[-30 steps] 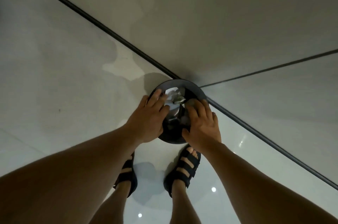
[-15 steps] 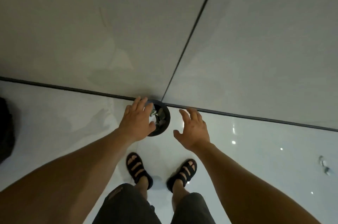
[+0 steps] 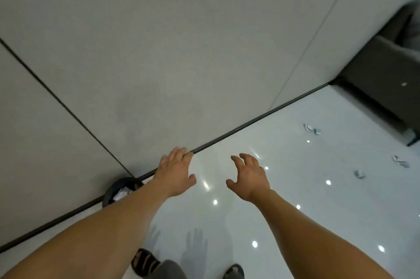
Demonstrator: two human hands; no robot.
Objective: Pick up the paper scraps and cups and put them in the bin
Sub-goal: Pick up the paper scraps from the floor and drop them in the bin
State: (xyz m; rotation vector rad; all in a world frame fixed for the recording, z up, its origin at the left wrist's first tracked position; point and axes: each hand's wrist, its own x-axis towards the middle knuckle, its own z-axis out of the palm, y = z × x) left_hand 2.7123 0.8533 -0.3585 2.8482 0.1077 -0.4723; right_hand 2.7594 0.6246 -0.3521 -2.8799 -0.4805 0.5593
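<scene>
The round black bin (image 3: 114, 188) stands in the corner of two grey walls at lower left, partly hidden behind my left forearm, with white crumpled paper inside. My left hand (image 3: 175, 173) hovers to the right of the bin, fingers spread and empty. My right hand (image 3: 248, 178) is held out beside it over the floor, fingers loosely spread, holding nothing. Several paper scraps lie on the glossy white floor at the right: one pair (image 3: 312, 129) near the wall, another (image 3: 401, 161) further right, and a small one (image 3: 359, 174) below them.
Grey wall panels fill the upper view, with a dark skirting strip (image 3: 250, 122) along the floor. A dark grey sofa or armchair (image 3: 384, 78) stands at the far right. My sandalled feet (image 3: 145, 262) are at the bottom edge.
Both hands have left the bin and now hang empty in the air. The view has swung right, so the bin sits at lower left and the scraps on the floor have come into sight.
</scene>
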